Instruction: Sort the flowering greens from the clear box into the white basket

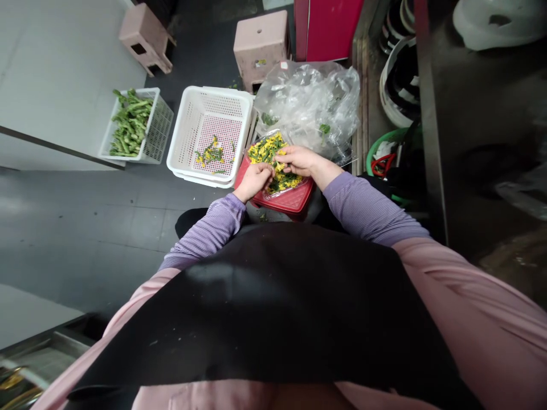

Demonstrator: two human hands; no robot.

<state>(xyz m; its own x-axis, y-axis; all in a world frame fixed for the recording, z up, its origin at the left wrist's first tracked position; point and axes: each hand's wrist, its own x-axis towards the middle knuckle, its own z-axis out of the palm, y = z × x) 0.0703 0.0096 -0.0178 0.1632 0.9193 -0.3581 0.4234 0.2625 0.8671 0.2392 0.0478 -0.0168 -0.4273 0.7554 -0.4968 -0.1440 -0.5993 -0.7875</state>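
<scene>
Green stems with yellow flowers [262, 149] lie in a clear plastic tray or bag on a red stool [294, 199]. My left hand [257, 179] is over the left side of this pile, its fingers curled together; what they hold is too small to make out. From the right, my right hand [298, 160] reaches over the pile with thumb and fingers pinched, close to the left fingertips; a small piece may be between them, but I cannot tell. To the left, a white perforated basket [182, 136] holds a small heap of flowering stems [210, 154].
A smaller white basket [157, 134] of green stalks [132, 122] stands far left. Behind the red stool lies a large clear plastic bag [307, 102]. Pink stools [261, 48] stand at the back. A green tub [371, 151] with red-handled scissors [383, 165] is at the right.
</scene>
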